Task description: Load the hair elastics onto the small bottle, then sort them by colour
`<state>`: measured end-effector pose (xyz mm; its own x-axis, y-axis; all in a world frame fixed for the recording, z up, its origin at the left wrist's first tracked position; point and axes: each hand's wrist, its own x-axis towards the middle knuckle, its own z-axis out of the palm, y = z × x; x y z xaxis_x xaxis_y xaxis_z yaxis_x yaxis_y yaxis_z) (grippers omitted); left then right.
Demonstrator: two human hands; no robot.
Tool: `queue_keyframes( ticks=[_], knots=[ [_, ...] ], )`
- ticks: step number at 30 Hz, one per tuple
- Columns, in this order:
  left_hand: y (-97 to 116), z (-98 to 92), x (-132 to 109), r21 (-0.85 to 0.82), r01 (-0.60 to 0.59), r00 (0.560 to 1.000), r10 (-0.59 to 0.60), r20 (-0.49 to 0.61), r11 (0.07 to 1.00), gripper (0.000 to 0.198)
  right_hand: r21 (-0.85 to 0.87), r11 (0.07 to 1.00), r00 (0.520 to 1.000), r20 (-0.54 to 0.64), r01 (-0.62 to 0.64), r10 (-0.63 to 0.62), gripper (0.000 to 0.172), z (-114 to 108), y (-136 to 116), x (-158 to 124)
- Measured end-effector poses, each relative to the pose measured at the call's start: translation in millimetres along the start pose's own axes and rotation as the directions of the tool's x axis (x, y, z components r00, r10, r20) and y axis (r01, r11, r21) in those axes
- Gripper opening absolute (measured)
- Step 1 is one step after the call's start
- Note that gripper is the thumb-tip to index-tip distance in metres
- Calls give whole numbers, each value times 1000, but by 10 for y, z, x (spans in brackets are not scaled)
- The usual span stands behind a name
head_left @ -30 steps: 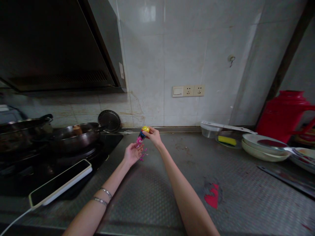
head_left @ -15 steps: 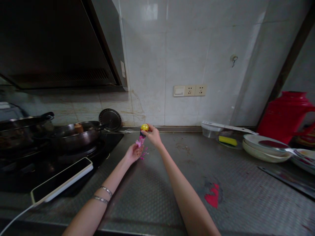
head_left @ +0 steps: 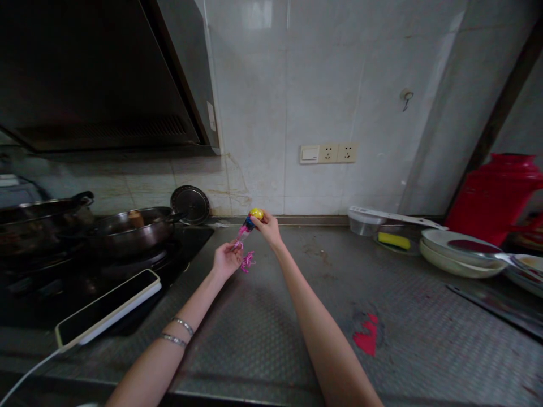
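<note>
Holding a toy [head_left: 250, 222] in the air over the counter [head_left: 271, 328], just right of the hob [head_left: 186, 243]; gripping its yellow ball end with the right hand [head_left: 268, 228], fingers closed round it; pinching its pink strands with the left hand [head_left: 224, 260], thumb against fingertips. Long axis tilted: ball end up and to the right, toward the wall; pink tail down and to the left. On the hob, a pan [head_left: 127, 234] with one brownish lump inside; at far right, a dish [head_left: 380, 244] with a yellow sponge [head_left: 393, 240]; beside it a clear tub [head_left: 360, 225], contents not discernible; then stacked plates [head_left: 449, 264] bearing a spoon [head_left: 503, 259].
</note>
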<state>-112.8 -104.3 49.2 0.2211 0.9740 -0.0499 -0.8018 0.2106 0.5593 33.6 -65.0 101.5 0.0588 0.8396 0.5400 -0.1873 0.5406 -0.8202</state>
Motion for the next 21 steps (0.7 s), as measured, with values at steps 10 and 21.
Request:
queue_keyframes(
  ticks=[10, 21],
  knots=[
    [-78, 142, -160, 76, 34, 991, -43, 125, 997, 25, 45, 997, 992, 112, -59, 54, 37, 90, 41, -61],
    [-142, 97, -65, 202, 62, 996, -74, 51, 977, 16, 33, 992, 975, 189, -124, 115, 35, -74, -82, -28]
  ],
)
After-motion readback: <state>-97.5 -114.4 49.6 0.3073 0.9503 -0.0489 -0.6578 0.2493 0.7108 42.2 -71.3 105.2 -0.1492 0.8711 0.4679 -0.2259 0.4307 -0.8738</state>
